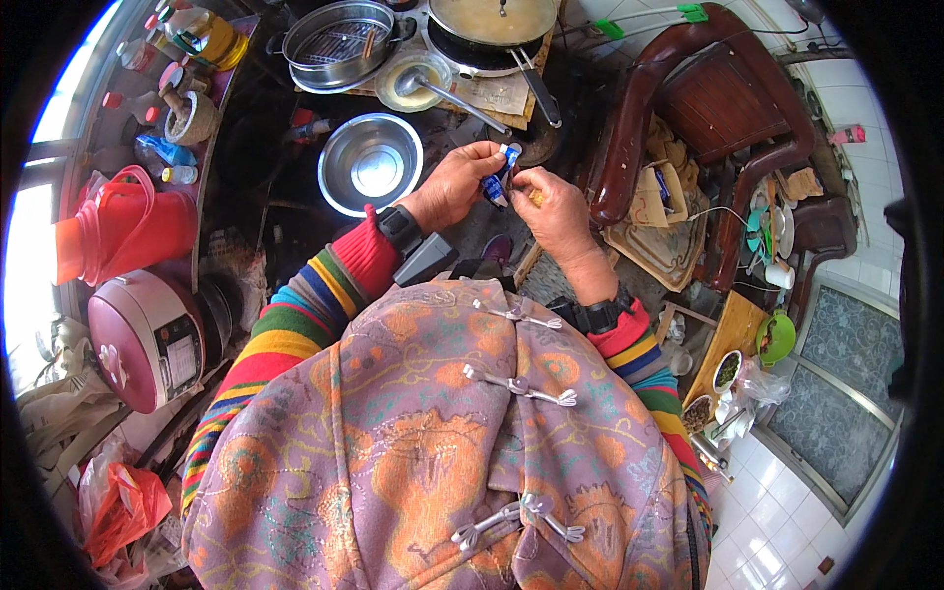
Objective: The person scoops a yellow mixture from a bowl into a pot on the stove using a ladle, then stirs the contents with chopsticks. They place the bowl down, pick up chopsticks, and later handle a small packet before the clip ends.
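Observation:
My left hand point(447, 192) pinches a small blue and white packet point(495, 187) between thumb and fingers. Close beside it, my right hand point(559, 218) is closed, its fingertips at the packet's right edge. A bit of something yellowish point(536, 198) shows at the right fingers; its kind is unclear. To the left of my left hand stands a shiny metal basin point(341, 175). Just beyond my hands, a ladle point(454, 98) rests across a glass bowl point(394, 99).
A lidded pan point(492, 25) and a steamer pot point(339, 49) stand at the back. On the left are a red jug point(147, 231), a rice cooker point(147, 339) and several bottles. A dark wooden chair point(629, 128) is at right, a green bowl point(777, 337) lower right.

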`<control>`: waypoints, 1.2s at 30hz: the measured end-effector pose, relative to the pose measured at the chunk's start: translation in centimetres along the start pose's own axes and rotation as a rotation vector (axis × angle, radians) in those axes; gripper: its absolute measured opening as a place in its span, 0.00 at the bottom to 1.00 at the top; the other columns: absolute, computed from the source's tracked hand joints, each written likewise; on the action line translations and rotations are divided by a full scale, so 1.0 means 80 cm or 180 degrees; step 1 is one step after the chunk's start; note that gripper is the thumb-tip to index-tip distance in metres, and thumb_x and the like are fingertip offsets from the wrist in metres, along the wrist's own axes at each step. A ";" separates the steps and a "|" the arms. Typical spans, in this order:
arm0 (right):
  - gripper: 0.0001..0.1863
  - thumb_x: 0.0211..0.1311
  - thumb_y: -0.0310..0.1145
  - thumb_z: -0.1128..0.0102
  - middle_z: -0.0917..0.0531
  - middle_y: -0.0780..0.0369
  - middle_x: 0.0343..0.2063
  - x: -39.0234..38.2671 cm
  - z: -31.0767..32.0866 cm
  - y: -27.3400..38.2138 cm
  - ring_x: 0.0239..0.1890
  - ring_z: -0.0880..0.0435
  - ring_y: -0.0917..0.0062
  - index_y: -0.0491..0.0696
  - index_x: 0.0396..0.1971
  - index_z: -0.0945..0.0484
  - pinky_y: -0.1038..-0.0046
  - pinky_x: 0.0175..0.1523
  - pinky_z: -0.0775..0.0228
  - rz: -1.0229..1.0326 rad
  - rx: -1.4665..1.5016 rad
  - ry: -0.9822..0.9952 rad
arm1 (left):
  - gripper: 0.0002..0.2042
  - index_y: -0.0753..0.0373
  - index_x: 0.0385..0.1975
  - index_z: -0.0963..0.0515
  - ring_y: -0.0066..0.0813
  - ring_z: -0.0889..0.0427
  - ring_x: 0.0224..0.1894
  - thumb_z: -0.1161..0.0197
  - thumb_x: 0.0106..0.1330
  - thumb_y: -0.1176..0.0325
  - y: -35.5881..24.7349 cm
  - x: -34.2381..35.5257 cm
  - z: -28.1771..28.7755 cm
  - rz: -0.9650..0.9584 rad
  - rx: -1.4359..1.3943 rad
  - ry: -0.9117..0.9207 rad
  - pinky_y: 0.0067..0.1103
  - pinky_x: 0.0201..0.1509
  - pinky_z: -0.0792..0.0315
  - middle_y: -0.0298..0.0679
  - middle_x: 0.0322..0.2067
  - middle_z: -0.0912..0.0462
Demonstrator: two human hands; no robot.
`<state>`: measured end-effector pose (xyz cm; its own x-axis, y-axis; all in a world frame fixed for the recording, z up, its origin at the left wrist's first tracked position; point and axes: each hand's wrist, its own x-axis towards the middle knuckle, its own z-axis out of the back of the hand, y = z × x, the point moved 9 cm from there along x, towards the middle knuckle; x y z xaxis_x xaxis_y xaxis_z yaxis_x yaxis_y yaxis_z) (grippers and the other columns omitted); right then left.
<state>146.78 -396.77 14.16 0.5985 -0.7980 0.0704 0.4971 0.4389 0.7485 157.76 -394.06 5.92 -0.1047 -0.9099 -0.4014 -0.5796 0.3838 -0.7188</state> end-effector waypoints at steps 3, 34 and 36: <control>0.07 0.54 0.31 0.37 0.17 0.59 0.31 -0.002 -0.001 0.008 0.34 0.16 0.63 0.49 0.33 0.21 0.67 0.36 0.25 0.0110 -0.0124 0.0003 | 0.08 0.61 0.40 0.23 0.18 0.22 0.33 0.47 0.72 0.65 0.000 0.001 0.001 -0.0002 0.0113 -0.0012 0.17 0.37 0.26 0.30 0.33 0.20; 0.06 0.55 0.31 0.37 0.17 0.57 0.30 -0.010 -0.018 0.012 0.33 0.16 0.60 0.48 0.32 0.23 0.64 0.36 0.25 0.0106 -0.0330 -0.0001 | 0.10 0.63 0.42 0.26 0.25 0.19 0.38 0.52 0.75 0.65 0.003 -0.016 0.002 0.0156 -0.0274 0.0207 0.24 0.43 0.23 0.38 0.39 0.18; 0.06 0.55 0.30 0.37 0.17 0.56 0.29 -0.010 -0.018 0.009 0.33 0.16 0.60 0.46 0.32 0.23 0.64 0.36 0.25 0.0035 -0.0316 -0.0044 | 0.10 0.63 0.42 0.26 0.26 0.19 0.39 0.53 0.75 0.65 0.003 -0.018 0.003 0.0166 -0.0382 0.0189 0.25 0.45 0.24 0.39 0.39 0.18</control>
<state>147.57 -395.21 13.68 0.5959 -0.7982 0.0878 0.5509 0.4859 0.6786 157.96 -392.61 6.17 -0.1827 -0.8983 -0.3996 -0.6642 0.4125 -0.6235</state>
